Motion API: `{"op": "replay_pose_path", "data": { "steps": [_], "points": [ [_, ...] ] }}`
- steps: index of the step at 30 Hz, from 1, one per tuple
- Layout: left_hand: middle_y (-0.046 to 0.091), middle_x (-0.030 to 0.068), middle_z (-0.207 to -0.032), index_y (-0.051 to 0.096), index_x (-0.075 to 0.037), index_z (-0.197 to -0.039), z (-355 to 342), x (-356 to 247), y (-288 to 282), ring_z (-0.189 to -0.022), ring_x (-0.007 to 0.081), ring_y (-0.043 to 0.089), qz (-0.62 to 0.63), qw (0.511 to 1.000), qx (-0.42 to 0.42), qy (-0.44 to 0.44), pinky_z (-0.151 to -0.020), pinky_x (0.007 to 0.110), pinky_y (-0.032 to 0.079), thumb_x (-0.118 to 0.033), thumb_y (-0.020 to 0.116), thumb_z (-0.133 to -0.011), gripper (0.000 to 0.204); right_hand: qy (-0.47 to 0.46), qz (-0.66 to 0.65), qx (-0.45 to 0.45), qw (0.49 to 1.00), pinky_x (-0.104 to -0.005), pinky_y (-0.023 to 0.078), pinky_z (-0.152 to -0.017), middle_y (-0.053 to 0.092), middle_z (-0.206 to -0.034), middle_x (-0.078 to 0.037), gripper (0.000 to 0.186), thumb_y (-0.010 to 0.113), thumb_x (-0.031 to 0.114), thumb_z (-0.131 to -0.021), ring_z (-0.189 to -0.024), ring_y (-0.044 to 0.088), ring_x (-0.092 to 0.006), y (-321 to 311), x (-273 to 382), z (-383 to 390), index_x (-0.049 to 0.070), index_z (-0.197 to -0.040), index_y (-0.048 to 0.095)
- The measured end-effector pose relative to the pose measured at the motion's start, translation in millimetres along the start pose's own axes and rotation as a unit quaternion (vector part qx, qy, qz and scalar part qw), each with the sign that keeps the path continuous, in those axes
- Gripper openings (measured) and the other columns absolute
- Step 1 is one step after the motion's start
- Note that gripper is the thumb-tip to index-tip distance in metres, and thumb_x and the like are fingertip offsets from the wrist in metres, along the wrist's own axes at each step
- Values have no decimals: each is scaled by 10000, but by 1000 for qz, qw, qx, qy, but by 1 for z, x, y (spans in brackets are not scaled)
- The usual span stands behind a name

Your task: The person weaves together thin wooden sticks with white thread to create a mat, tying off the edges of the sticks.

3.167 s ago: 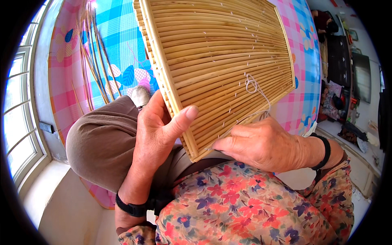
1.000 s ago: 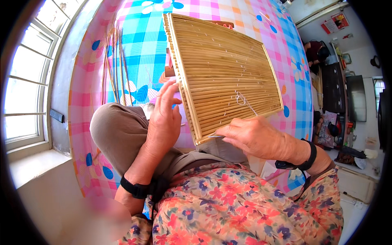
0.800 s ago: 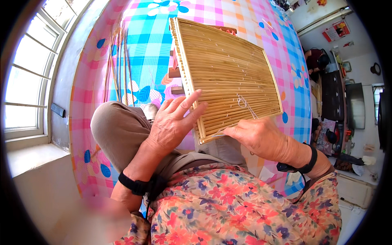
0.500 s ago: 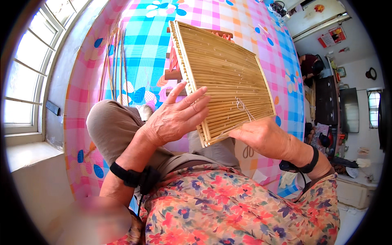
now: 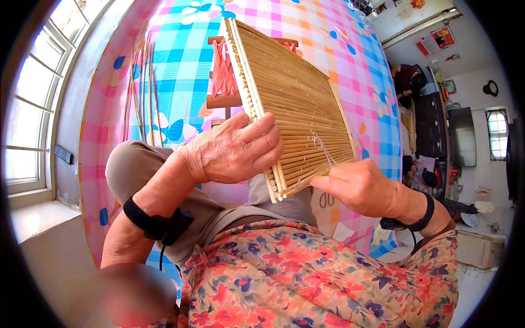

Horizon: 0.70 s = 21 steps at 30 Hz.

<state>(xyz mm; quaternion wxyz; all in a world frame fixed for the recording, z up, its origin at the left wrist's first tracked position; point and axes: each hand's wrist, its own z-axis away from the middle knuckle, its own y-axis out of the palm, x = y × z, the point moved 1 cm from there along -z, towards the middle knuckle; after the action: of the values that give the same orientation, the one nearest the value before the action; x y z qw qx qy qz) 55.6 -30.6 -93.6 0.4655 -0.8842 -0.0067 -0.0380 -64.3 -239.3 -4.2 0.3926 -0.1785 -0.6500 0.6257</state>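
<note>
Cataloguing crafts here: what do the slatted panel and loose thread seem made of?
Slatted panel: probably dried plant stalks, slightly glossy, from its round straw-yellow rods with pale ends.
Thread: perhaps cotton, matte whitish; it loops limply, but synthetic is possible.

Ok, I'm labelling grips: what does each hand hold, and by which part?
Left hand: the flat yellow-brown stalk panel, by its left edge toward the lower corner. Right hand: at the panel's near edge by thin white thread; its hold is hidden.

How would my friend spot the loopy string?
Find the big yellowish stick panel with the left hand on its edge. Over its face, above and left of the right hand, runs the pale string. Unlike the straight sticks beneath, it's thin and curls into a loop.
</note>
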Motion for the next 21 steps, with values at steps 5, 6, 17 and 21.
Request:
{"op": "replay_pose_path", "data": {
  "steps": [5, 6, 17, 21],
  "points": [
    [579, 136, -983, 560, 16, -956, -6, 0, -4, -987, 287, 565, 6, 1000, 2, 21, -666, 347, 494, -144, 604, -671, 329, 7, -30, 0, 1000, -305, 485, -504, 532, -662, -47, 302, 630, 80, -674, -609, 588, -201, -8, 2, 3, 19, -967, 592],
    [579, 136, -983, 560, 16, -956, -6, 1, -4, -987, 287, 565, 10, 1000, 1, 23, -666, 347, 494, -144, 604, -671, 329, 3, -43, 1, 999, -304, 485, -503, 531, -668, -47, 319, 644, 85, -661, -609, 586, -200, -9, 3, 3, 20, -969, 595],
    [590, 96, -958, 584, -23, -938, -6, -4, 1, -971, 258, 570, 27, 999, -37, -4, -675, 333, 485, -117, 643, -679, 283, 6, -31, 7, 999, -312, 476, -547, 457, -724, -54, 294, 658, 126, -644, -674, 545, -209, -13, 3, -3, 38, -912, 576],
    [592, 88, -955, 588, -30, -923, -7, -5, -3, -971, 252, 572, 19, 1000, -17, -1, -679, 332, 481, -123, 648, -670, 276, -16, -74, -12, 997, -309, 474, -556, 440, -728, -59, 203, 591, 122, -691, -689, 537, -211, 1, 0, -8, 39, -874, 562]
  ]
}}
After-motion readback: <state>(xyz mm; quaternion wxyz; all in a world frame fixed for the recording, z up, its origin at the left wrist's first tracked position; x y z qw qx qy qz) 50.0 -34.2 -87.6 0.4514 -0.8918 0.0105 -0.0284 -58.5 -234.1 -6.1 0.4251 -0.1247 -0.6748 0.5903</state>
